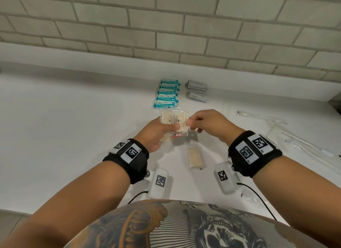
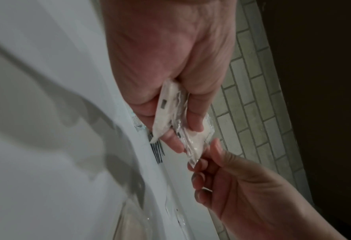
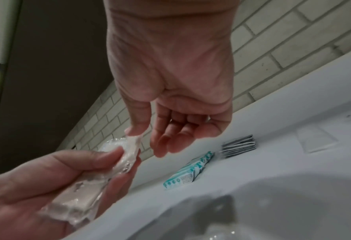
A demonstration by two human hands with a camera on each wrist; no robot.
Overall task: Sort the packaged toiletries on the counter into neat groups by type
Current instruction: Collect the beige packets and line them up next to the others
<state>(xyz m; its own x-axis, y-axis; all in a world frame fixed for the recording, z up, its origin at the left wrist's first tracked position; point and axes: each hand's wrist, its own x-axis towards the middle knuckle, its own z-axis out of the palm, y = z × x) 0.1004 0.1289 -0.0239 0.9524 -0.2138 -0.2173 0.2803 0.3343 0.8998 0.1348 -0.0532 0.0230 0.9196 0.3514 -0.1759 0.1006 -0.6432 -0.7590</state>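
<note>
Several clear-wrapped cream packets (image 1: 174, 121) sat fanned above the counter (image 1: 73, 118), clamped between left hand (image 1: 156, 135) thumb and fingers. Right hand (image 1: 208, 124) pinched the outermost packet's edge, other fingers loosely spread.

We can read no word in any view. Print on the clear soap packets (image 1: 174, 121) and on the teal packets (image 1: 167, 93) is too small and blurred to make out. The black-and-white square code tags (image 1: 132, 151) on the wristbands (image 1: 255, 151) carry patterns, not legible text.
</note>
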